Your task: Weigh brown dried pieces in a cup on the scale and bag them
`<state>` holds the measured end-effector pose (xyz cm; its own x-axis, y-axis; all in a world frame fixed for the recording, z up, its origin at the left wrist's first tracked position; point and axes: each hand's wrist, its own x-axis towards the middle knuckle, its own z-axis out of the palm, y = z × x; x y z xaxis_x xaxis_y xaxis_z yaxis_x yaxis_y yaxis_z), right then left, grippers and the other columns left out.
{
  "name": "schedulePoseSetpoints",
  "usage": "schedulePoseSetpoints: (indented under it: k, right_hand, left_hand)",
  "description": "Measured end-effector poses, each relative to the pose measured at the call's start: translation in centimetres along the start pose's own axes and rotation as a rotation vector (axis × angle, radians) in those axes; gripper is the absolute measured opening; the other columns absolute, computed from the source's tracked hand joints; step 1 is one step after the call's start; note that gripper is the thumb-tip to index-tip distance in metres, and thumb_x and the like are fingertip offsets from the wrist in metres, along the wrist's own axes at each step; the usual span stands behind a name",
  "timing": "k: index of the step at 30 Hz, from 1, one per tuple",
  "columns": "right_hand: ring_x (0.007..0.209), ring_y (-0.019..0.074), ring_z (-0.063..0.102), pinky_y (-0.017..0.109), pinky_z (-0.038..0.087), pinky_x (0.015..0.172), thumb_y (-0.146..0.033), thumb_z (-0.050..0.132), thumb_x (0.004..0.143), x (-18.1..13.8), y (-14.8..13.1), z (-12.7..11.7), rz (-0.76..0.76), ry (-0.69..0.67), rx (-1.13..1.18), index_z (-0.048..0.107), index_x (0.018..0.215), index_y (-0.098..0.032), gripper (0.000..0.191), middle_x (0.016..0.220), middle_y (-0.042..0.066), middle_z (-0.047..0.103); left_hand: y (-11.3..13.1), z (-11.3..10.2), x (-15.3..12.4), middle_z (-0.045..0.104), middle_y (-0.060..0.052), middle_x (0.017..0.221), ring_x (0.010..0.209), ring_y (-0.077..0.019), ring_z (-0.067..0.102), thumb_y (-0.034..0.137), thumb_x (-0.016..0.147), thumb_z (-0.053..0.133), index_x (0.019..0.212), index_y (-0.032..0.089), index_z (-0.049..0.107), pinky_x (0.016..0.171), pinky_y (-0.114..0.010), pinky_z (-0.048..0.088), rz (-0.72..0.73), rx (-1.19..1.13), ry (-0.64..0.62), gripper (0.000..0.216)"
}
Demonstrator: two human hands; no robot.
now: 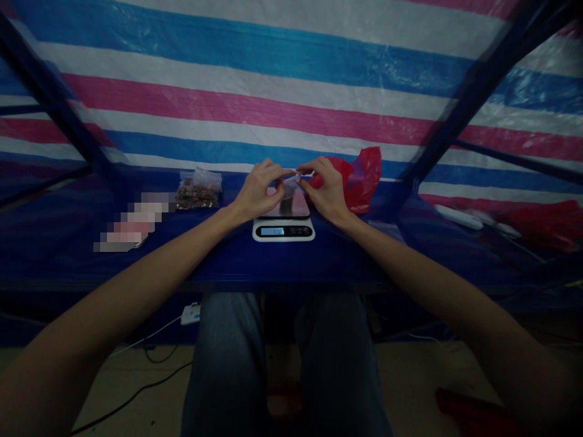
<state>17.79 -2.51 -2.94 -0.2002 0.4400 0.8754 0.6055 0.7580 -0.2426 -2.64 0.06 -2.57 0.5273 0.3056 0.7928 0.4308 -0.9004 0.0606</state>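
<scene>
A white digital scale point(283, 232) with a lit display stands on the blue table, directly below both hands. Over its shiny weighing plate is a small clear plastic bag point(288, 193) with something dark inside; whether the bag rests on the plate I cannot tell. My left hand point(260, 189) pinches the bag's upper edge between thumb and fingers. From the other side, my right hand point(327, 189) pinches the same top edge, fingertips close to the left ones. Behind the right hand sits a crumpled red plastic bag point(364, 179).
Clear bags point(198, 191) of small brownish pieces lie left of the scale, beside a pixelated flat item point(136, 223). A flat clear bag point(386, 230) lies under the right forearm. Blue frame posts point(54, 103) slant up on both sides, before a striped plastic sheet point(255, 54).
</scene>
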Motion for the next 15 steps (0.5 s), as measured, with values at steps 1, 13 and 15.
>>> schedulePoseSetpoints:
  k: [1, 13, 15]
  right_hand:
    - [0.093, 0.0215, 0.060, 0.041, 0.049, 0.087, -0.046, 0.065, 0.093, 0.05, 0.02, -0.02, 0.007, 0.017, -0.010, 0.066, 0.098, -0.026, 0.021, 0.093, 0.003, 0.065]
    - [0.089, 0.0201, 0.057, 0.038, 0.046, 0.083, -0.040, 0.067, 0.092, 0.14, 0.10, 0.04, -0.010, 0.037, -0.026, 0.063, 0.085, -0.024, 0.018, 0.086, 0.001, 0.063]
    - [0.088, 0.0200, 0.057, 0.038, 0.046, 0.083, -0.040, 0.066, 0.093, 0.16, 0.01, 0.01, -0.005, 0.038, -0.031, 0.063, 0.084, -0.024, 0.018, 0.085, 0.001, 0.063]
  left_hand:
    - [0.00, 0.00, 0.00, 0.068, -0.002, 0.086, 0.089, -0.0215, 0.058, 0.017, 0.088, 0.054, 0.116, 0.023, 0.066, 0.082, -0.039, 0.045, 0.006, 0.004, 0.004, 0.032]
    - [0.16, -0.20, 0.14, 0.066, -0.002, 0.083, 0.088, -0.0206, 0.057, 0.019, 0.089, 0.054, 0.114, 0.023, 0.066, 0.083, -0.039, 0.045, 0.009, 0.014, 0.006, 0.028]
    - [0.21, -0.22, 0.14, 0.066, -0.001, 0.083, 0.088, -0.0207, 0.057, 0.019, 0.089, 0.055, 0.115, 0.023, 0.066, 0.083, -0.039, 0.045, 0.009, 0.014, 0.001, 0.028]
